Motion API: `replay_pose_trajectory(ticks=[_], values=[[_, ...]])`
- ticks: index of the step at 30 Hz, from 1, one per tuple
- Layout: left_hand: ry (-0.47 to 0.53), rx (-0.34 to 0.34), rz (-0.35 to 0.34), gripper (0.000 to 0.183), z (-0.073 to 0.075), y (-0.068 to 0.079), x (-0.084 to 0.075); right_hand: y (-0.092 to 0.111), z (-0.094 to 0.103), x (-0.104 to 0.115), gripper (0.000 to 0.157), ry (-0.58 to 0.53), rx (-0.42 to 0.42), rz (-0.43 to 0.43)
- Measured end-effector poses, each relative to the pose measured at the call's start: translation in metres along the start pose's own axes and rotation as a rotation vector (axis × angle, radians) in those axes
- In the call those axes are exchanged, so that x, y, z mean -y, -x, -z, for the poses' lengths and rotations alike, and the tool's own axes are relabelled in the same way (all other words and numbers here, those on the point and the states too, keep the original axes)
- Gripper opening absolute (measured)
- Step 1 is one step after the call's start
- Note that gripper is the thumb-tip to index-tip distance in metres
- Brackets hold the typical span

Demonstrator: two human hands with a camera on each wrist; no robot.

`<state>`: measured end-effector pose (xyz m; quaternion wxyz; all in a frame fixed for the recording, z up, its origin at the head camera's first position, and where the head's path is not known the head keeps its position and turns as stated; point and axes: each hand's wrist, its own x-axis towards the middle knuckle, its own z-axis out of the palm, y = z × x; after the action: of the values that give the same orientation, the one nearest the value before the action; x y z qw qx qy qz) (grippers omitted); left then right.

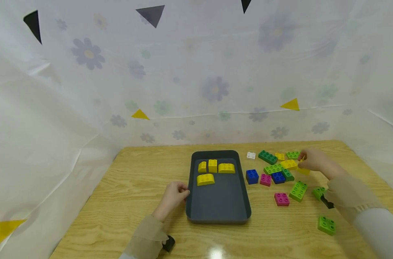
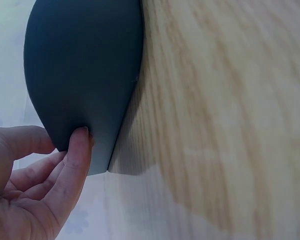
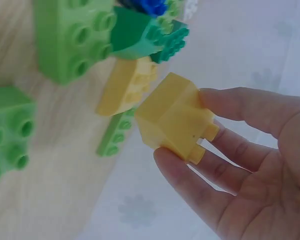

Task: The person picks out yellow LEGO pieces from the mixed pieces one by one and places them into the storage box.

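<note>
Across the pale wood-grained table [image 1: 144,169], near the middle, stands a dark grey rectangular tray with rounded corners [image 1: 218,205]. At the tray's left side, the left hand [image 1: 174,197] pinches the rim, one fingertip [image 2: 80,137] pressed against the outer wall. Over the table's right part, the right hand [image 1: 316,161] is parted just enough to pinch a sloped yellow plastic brick [image 3: 172,120] at its edges; gaps show between the fingers, and the brick's studs point toward the palm. Nearer the person than that brick lies a lime-green oblong plastic brick [image 1: 298,191]; just beside the right hand is a long yellow plastic brick [image 1: 288,164]. Four yellow plastic bricks [image 1: 226,168] lie toward the tray's far end. Smaller are a square magenta plastic brick [image 1: 282,199] and, right of the tray's far corner, a small white studded brick [image 1: 251,155].
</note>
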<state>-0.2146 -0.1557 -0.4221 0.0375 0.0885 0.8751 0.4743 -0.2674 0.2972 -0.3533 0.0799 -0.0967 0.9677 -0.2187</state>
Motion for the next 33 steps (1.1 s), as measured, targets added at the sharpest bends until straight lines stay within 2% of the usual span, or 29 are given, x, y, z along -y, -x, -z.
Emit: replay_pose_trajectory(ticks=[10,26,33], values=[[0.001,0.0,0.007,0.009,0.0,0.0,0.001,-0.017,0.004,0.043,0.025,0.012,-0.012,0.064],[0.002,-0.005,0.002,0.008,0.0,0.0,0.002,-0.038,-0.017,0.117,0.02,0.021,-0.054,0.166],[0.001,-0.006,-0.007,0.008,0.001,0.0,0.002,-0.048,-0.029,0.144,0.018,0.024,-0.024,0.201]])
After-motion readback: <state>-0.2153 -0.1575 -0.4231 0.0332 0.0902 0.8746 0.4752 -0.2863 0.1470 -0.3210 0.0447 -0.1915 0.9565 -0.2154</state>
